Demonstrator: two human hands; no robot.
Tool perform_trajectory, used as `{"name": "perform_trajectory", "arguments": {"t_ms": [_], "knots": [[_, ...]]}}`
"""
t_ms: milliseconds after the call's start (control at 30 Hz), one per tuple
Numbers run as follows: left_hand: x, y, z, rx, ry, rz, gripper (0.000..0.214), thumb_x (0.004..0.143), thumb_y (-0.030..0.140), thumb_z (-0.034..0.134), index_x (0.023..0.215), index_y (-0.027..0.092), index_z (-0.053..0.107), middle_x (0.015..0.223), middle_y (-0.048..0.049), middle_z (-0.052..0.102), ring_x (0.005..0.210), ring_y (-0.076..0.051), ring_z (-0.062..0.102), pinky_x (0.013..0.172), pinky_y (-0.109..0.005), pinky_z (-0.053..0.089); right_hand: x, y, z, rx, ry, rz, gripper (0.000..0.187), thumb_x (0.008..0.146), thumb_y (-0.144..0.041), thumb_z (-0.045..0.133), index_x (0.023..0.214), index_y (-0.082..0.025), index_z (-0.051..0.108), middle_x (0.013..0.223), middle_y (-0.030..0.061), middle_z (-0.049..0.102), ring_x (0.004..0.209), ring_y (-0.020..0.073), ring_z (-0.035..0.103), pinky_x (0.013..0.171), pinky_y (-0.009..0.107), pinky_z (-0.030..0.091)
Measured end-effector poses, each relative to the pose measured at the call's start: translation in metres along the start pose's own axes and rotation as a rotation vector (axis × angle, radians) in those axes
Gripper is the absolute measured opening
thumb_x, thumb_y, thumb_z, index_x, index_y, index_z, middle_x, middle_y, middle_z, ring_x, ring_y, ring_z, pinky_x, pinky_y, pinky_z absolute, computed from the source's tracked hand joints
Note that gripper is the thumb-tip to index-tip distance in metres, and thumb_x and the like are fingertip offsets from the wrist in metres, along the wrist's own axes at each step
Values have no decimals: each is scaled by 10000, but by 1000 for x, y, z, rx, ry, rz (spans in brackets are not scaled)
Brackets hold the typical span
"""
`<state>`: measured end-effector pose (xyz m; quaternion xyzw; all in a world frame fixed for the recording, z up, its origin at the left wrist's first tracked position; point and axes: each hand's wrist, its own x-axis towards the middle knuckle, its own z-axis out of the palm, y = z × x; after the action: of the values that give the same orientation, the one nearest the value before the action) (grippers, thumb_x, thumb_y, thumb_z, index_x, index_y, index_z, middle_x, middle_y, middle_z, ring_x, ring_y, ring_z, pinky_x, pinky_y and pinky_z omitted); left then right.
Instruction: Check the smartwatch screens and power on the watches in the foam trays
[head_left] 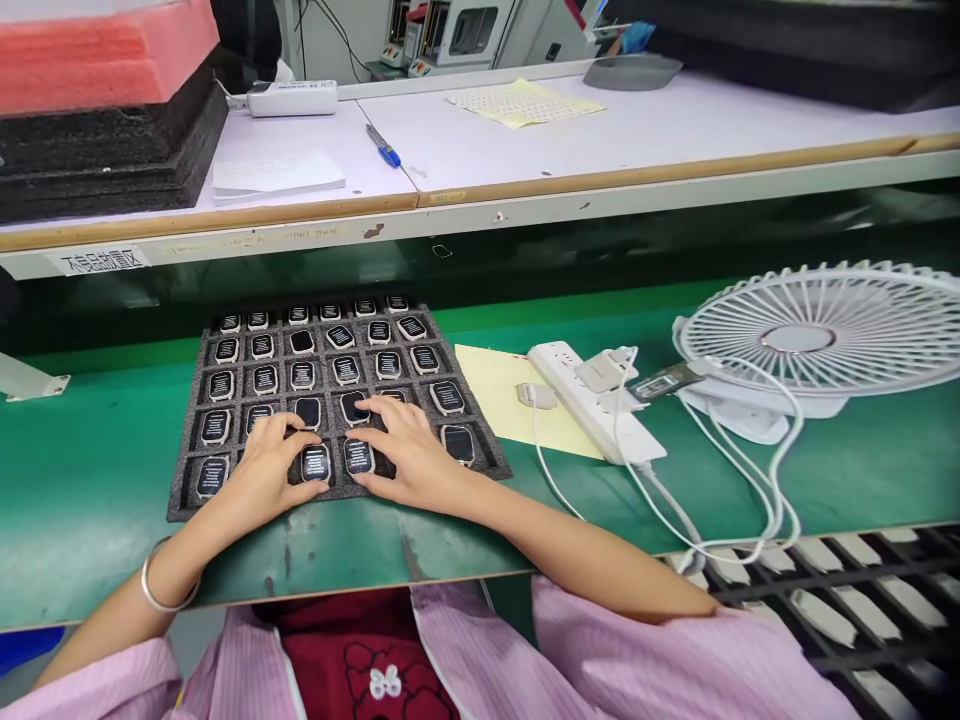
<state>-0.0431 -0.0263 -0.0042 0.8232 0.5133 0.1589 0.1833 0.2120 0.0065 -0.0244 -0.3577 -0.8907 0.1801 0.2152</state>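
Note:
A dark grey foam tray [491,458] lies on the green bench, its compartments holding several square-faced smartwatch bodies, most with white text lit on their screens. At the tray's front row, my left hand [270,465] pinches one smartwatch [316,463] by its upper and lower edges between finger and thumb. Just to the right, my right hand [412,455] has finger and thumb on another smartwatch [358,456]. One more finger of that hand reaches a dark-screened smartwatch [352,407] in the row behind. My right hand partly covers the neighbouring compartments.
Right of the tray are a yellow sheet [495,400], a white power strip [600,405], a charging puck [537,396], loose white cables and a white fan [817,330]. A raised shelf [465,160] runs behind, with foam stacks [105,130] at left. Another tray [847,600] sits low at right.

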Motion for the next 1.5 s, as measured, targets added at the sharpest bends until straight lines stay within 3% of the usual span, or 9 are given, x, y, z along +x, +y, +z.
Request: {"name": "perform_trajectory", "arguments": {"t_ms": [233, 433, 567, 800, 933, 1033, 1233, 1367, 1500], "knots": [[27, 36, -6, 67, 24, 147, 296, 903, 339, 700, 1165, 201, 684, 1151, -107, 587, 1073, -293, 501, 966, -484, 466, -25, 25, -65, -41, 336, 143, 270, 1015, -366, 526, 1170, -194, 666, 1181, 150, 644, 1142, 316, 605, 995, 491, 443], [74, 87, 37, 221, -176, 131, 237, 914, 321, 666, 984, 99, 712, 1038, -166, 602, 1028, -333, 519, 859, -466, 483, -59, 48, -73, -352, -43, 344, 282, 989, -397, 558, 858, -182, 686, 877, 102, 677, 839, 289, 653, 766, 409, 458], [78, 96, 51, 118, -178, 98, 210, 861, 263, 714, 1015, 134, 654, 1100, -156, 590, 1068, -331, 523, 893, -471, 484, -70, 51, -56, -392, -63, 374, 273, 981, -406, 559, 932, -172, 693, 916, 121, 651, 840, 298, 644, 742, 412, 478], [67, 92, 20, -550, -156, 239, 139, 785, 61, 628, 824, 183, 575, 987, -71, 665, 919, -209, 628, 840, -353, 510, -65, 33, -48, 8, 17, 318, 92, 926, -289, 542, 915, -200, 562, 859, 86, 645, 736, 238, 630, 667, 342, 506], [72, 80, -36, -1111, -23, 15, 205, 774, 282, 763, 884, 177, 627, 895, -50, 700, 778, -174, 669, 674, -280, 520, -54, 26, -63, 39, -100, 383, 172, 980, -300, 444, 922, -202, 574, 837, 89, 678, 739, 259, 659, 658, 348, 487], [78, 62, -65, -1265, 203, -146, 440, 767, 447, 785, 1069, 160, 644, 811, -21, 673, 560, -106, 576, 516, -237, 430, -30, 24, -75, 348, -66, 356, 232, 1006, -395, 483, 993, -195, 600, 906, 87, 705, 693, 212, 641, 648, 325, 487], [89, 34, -68, -1105, 442, -290, 538, 715, 345, 798, 1155, 154, 554, 830, 19, 589, 660, -101, 535, 610, -243, 419, 58, 18, -65, 1365, -17, 414, 502, 823, -475, 793, 1182, -167, 625, 969, 115, 744, 550, 117, 524, 523, 260, 435], [89, 25, -64, -873, 506, -189, 364, 745, 316, 702, 1050, 176, 561, 947, -27, 621, 902, -173, 587, 818, -315, 455, 98, 3, -61, 1564, -32, 325, 452, 801, -289, 830, 1216, -189, 682, 1001, 68, 725, 668, 119, 608, 673, 284, 512], [83, 21, -61, -678, 537, -180, 378, 783, 369, 628, 1113, 199, 555, 949, -29, 625, 844, -187, 584, 761, -329, 446, 107, -7, -57, 1612, -34, 218, 465, 791, -263, 855, 1229, -228, 702, 953, 16, 684, 681, 113, 623, 677, 276, 521]]}}
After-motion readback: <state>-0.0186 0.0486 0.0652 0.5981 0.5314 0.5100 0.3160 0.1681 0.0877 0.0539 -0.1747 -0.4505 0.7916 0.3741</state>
